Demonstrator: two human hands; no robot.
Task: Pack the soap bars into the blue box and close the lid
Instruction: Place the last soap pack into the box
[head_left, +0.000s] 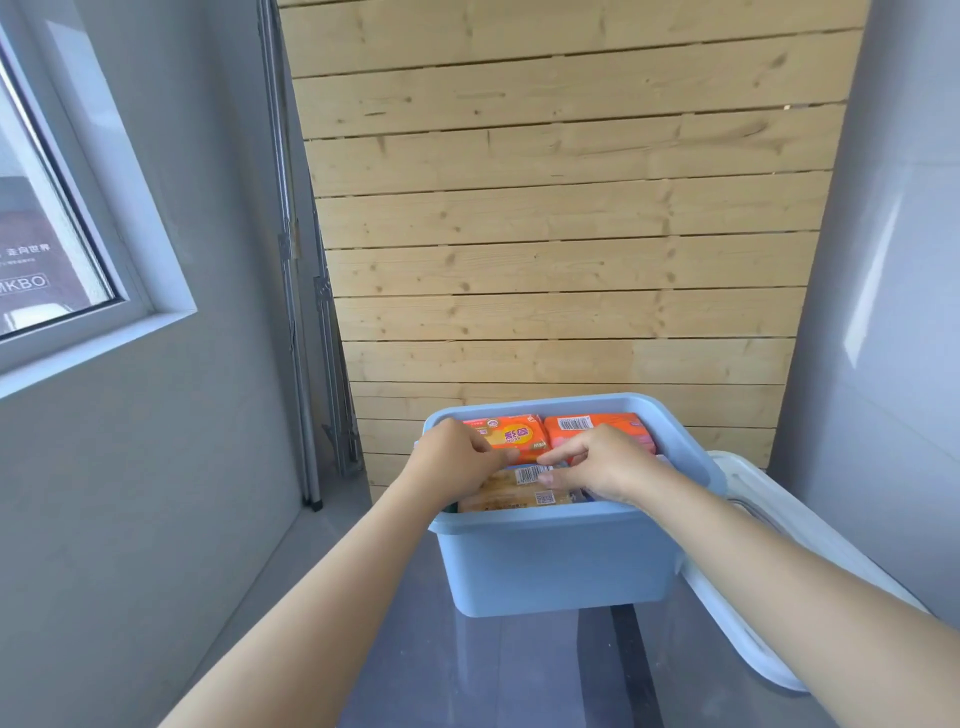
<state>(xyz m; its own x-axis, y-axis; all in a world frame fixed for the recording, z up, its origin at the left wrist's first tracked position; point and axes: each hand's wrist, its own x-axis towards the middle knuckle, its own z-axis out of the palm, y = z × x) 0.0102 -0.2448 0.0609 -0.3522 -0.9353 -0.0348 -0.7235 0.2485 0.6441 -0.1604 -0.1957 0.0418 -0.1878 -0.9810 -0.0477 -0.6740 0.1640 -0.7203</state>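
On the grey tabletop (519, 670), both hands' curled fingers, left hand (457, 457) and right hand (605, 462), pinch a tan soap bar (519, 491) inside the open blue box (556, 561).

Through the window (52, 234) at the left, a sign outside shows white letters reading "MKBO", with the Chinese characters "走向世界" above them. The orange soap bars (519, 436) in the blue box (556, 561) carry printed Chinese characters too small to read, and the wrappers show barcodes (531, 474) and a QR code (544, 498).
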